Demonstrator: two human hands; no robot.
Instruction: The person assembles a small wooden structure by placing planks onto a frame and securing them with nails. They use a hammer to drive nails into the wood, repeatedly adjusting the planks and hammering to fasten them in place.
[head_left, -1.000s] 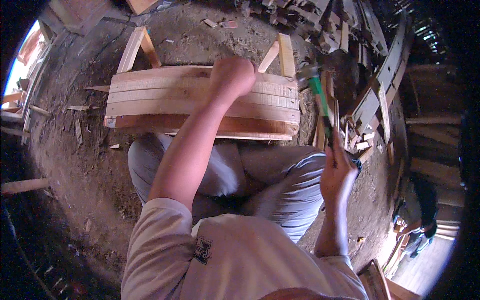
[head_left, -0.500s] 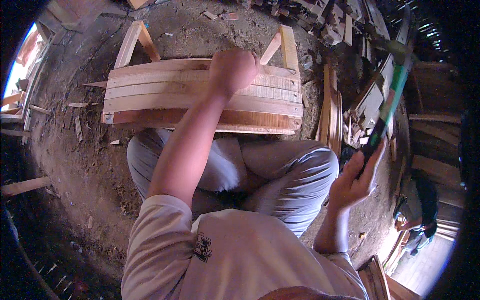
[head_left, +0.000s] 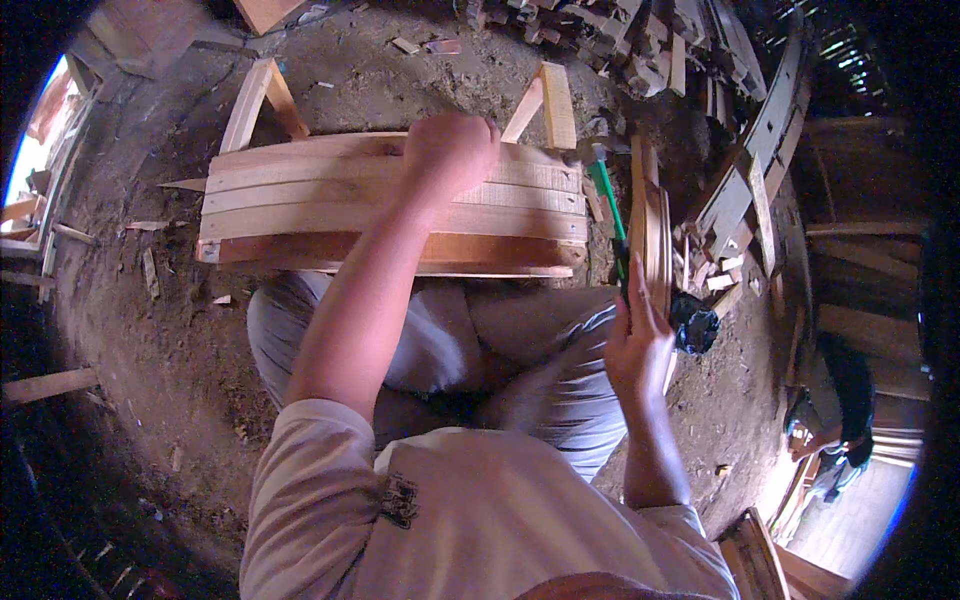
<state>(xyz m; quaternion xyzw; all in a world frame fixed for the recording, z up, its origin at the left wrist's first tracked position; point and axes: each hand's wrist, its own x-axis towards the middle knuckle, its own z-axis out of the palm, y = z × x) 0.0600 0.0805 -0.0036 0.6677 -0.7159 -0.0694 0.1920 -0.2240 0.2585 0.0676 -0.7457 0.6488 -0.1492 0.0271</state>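
Hammer (head_left: 609, 195), gripped in right hand (head_left: 640, 345), had swung in right of slats (head_left: 300, 188), seemingly within reach; left hand (head_left: 452, 153) fisted atop.

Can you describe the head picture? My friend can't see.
A person sits holding a green-handled hammer in the right hand, beside a slatted wooden frame; the closed left hand is near its far edge. Wood scraps lie on the dirt floor.

left fingers (head_left: 487, 148) mostly hidden, hammer head (head_left: 600, 153) blurred, board (head_left: 266, 12) cut off
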